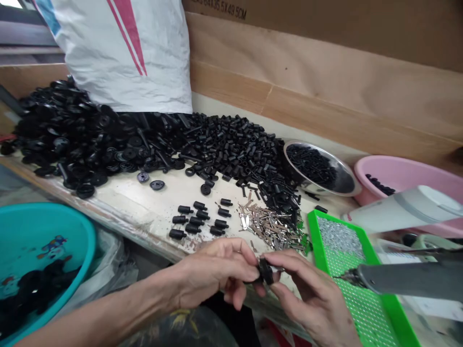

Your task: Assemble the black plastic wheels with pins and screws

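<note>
The left hand point(217, 272) and right hand point(311, 294) were both closed, their fingertips gripping a black plastic fitting point(265, 271) above the edge of the workbench point(119, 209). The fitting lay between the 2 hands, its long axis apparently running left to right, neither hand clearly nearer.

Brown paper point(318, 62) covers the wall from twelve to three, above a pale workbench point(123, 202) running toward nine

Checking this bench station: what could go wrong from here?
The black part pinched between the left hand and right hand is small and could slip off the bench edge. Grey tool close to the right hand might jog the green tray. Loose metal clips touching black sleeves could get mixed.
</note>
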